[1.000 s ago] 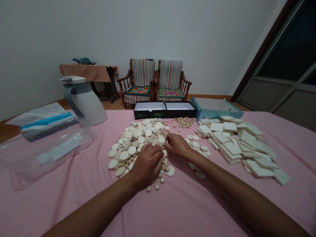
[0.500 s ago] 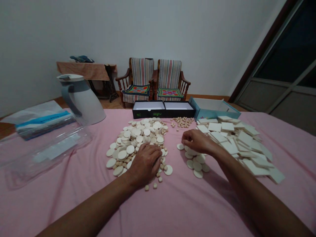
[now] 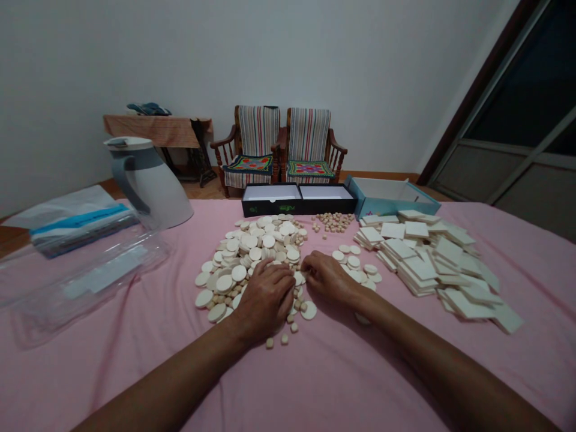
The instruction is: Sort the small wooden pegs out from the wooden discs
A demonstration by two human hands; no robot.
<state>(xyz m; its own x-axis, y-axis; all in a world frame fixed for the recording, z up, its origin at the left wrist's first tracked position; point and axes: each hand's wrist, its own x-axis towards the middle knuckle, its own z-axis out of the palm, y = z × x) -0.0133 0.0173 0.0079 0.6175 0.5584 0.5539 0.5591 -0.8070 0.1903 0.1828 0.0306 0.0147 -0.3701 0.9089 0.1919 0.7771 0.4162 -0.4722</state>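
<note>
Mixed pile of discs and cubes [image 3: 250,241] is running from the hands toward the black box [image 3: 265,209] at the pink cloth's [image 3: 288,396] far edge. Left hand [image 3: 266,295] is lying palm-down on its near-right flank, open with fingers loosely bent; right hand [image 3: 330,279] is reaching its right side, fingers curled, grip hidden, can't tell. Smaller disc group [image 3: 353,262] is sitting right of the pile, nearer the right hand
</note>
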